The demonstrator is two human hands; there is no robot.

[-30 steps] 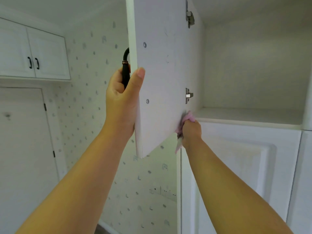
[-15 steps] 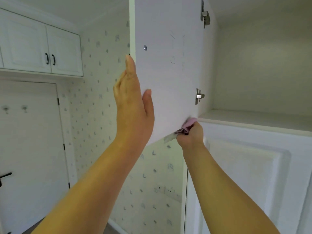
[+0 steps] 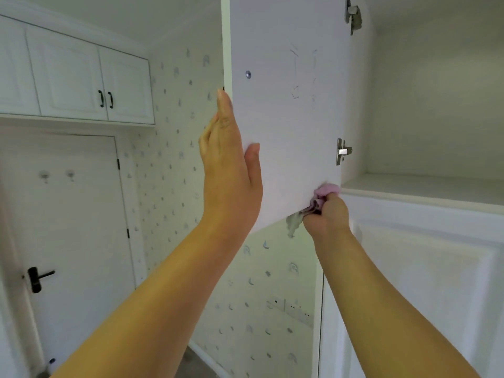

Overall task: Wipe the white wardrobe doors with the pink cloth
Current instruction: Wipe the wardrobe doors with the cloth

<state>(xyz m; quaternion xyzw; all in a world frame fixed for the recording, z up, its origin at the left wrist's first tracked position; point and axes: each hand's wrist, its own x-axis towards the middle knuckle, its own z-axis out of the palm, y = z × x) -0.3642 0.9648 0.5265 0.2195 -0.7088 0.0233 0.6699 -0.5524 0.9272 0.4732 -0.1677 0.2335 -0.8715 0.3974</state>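
Presently, the upper wardrobe door (image 3: 286, 110) stands swung open, its inner face toward the camera and its long axis vertical. The pink cloth (image 3: 321, 199) is bunched in the right hand (image 3: 326, 216), which is clenched around it and presses it against the door's lower corner, on the hinge side, just below the lower hinge (image 3: 343, 151). From that hand, nearly all of the unwiped inner face lies upward and to the left; faint scuff marks (image 3: 296, 91) sit well above the cloth. The right hand is therefore the working hand and the nearer one to the lower edge. The left hand (image 3: 231, 170) is flat against the door's free edge, fingers straight and pointing up, thumb lying on the inner face; it grasps nothing and appears to be steadying the panel. Both forearms reach steeply upward. In my judgement the next stroke must travel up along the door while the left hand braces it against swinging.
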